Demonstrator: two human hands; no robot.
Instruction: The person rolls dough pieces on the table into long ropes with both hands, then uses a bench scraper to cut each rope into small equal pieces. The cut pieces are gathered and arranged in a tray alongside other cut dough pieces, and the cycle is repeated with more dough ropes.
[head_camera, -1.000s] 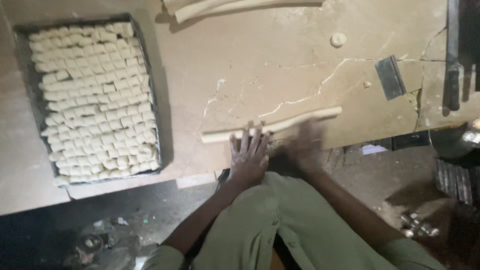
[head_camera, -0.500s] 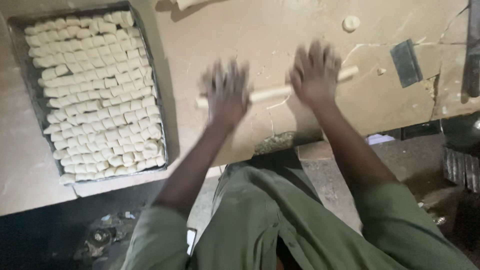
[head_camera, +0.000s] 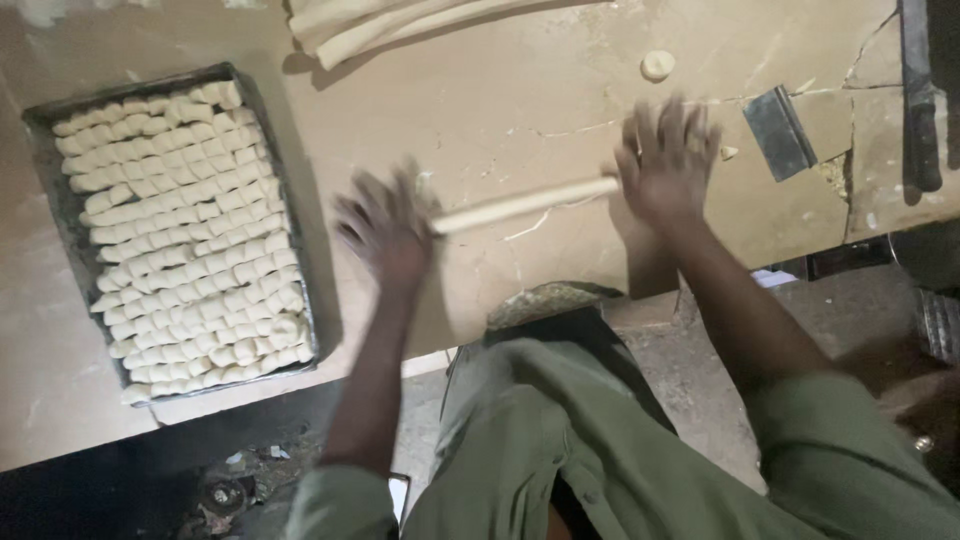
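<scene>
A long, thin, pale rope of dough (head_camera: 525, 203) lies on the tan stone worktop (head_camera: 480, 90) close to its near edge. Its long axis runs nearly along that edge, tilted a little so that the right end sits farther from the person than the left end. Both hands lie flat on it with fingers spread, palms down, not gripping: the left hand (head_camera: 385, 228) covers the left end and the right hand (head_camera: 668, 160) covers the right end, leaving the middle stretch bare between them.

Toward the right edge of the worktop, just beyond the right hand, a flat grey metal scraper (head_camera: 780, 130) lies beside cracks in the stone. A small round pale lump of dough (head_camera: 657, 65) sits near the far edge. More pale dough ropes (head_camera: 400, 20) lie bunched at the far edge. At the left end of the worktop rests a dark rectangular metal tray (head_camera: 45, 215) filled with rows of small cut dough pieces (head_camera: 180, 230).
</scene>
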